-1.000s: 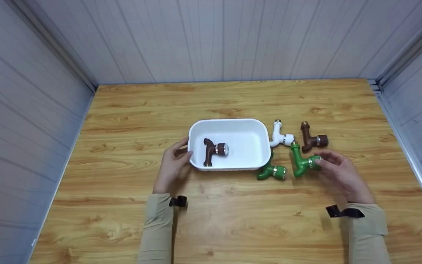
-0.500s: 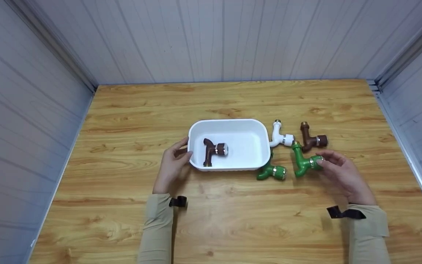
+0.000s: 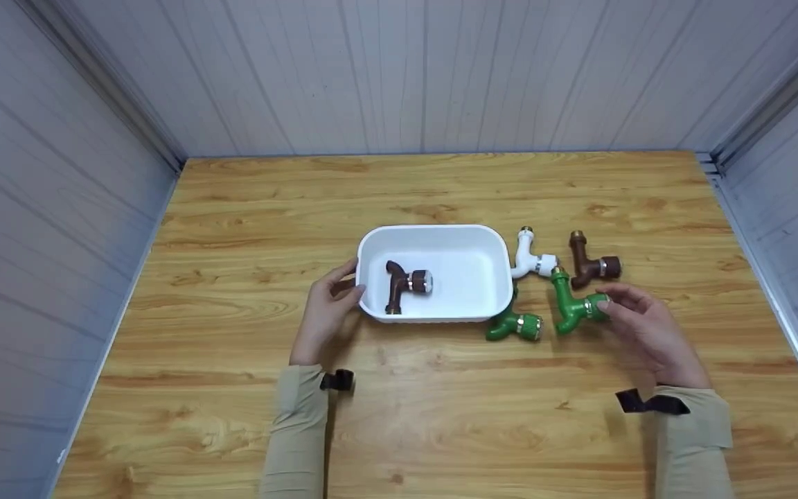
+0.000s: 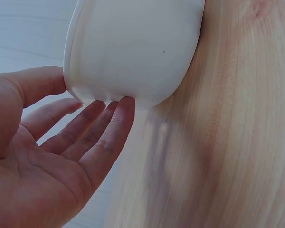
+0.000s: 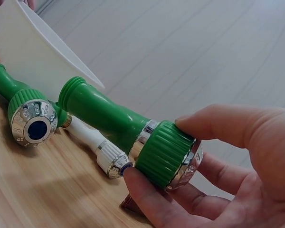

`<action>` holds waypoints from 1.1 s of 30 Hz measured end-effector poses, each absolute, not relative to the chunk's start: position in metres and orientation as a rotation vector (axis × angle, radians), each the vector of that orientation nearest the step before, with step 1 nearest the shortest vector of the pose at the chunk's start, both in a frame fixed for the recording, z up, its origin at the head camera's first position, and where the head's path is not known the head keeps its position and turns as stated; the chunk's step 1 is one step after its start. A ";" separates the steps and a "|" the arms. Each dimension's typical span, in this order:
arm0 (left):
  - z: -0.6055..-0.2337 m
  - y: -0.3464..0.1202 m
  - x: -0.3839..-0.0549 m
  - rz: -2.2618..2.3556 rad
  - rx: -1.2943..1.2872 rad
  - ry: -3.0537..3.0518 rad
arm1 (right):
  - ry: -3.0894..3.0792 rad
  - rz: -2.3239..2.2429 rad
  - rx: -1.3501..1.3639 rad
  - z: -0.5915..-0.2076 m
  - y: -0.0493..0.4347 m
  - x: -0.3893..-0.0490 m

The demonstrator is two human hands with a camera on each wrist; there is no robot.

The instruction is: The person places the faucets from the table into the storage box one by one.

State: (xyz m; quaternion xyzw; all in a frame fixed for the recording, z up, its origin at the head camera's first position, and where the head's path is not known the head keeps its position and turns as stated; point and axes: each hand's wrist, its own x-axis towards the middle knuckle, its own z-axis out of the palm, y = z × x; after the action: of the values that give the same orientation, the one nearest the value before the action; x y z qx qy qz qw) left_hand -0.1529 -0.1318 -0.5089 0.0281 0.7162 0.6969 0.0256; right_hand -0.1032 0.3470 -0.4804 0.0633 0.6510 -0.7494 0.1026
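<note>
the green taps (image 3: 574, 308), brown taps (image 3: 586, 267) and white tap (image 3: 525, 260) have silvery bands (image 5: 143, 138), the tub (image 3: 465, 277) is white, the table (image 3: 468, 430) grained yellow-brown.

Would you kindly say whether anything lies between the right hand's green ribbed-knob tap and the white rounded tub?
Yes: a second green ribbed-knob tap at the near right corner of the tub, and a brass-ended white tap along its right side. Above them, nothing visible.

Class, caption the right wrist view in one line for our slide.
The right hand grips a green tap by its ribbed knob, with a second green tap, white tap and white tub beyond.
</note>
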 end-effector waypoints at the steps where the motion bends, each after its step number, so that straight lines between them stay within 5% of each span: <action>1: -0.510 -0.132 -0.153 2.152 0.081 2.222 | 1.928 -2.206 0.188 -0.480 0.347 -0.103; 33: -0.498 -0.132 -0.150 2.131 0.120 2.244 | 1.965 -2.131 0.163 -0.462 0.321 -0.117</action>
State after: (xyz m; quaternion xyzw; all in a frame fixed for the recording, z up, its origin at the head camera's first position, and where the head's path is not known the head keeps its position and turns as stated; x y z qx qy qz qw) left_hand -0.1498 -0.1318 -0.4981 0.0388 0.7244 0.6880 0.0224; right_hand -0.1168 0.3207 -0.4622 0.0556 0.6720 -0.7288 0.1190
